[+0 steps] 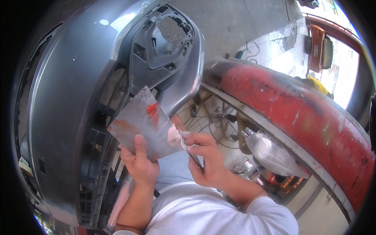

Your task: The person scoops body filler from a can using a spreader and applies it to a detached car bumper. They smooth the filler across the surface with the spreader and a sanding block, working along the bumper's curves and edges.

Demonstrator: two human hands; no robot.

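My left hand (141, 166) is closed on a flat grey mixing plate (135, 121), its thumb lying on top near the lower edge. Orange-red smears mark the plate's surface. At its right edge sits a lump of pale pink putty (172, 135). My right hand (208, 158) grips a thin putty spreader (195, 158), held on edge at that side of the plate. Some putty clings to the spreader's upper end, touching or very close to the lump. My right fingers partly hide the tool.
A large dark grey car bumper (66, 86) stands close on my left, with an open lamp housing (168, 35) at its far end. On the right is a scuffed red car panel (290, 105). Between them, cables (219, 121) and a wrapped headlamp (272, 154) lie lower down.
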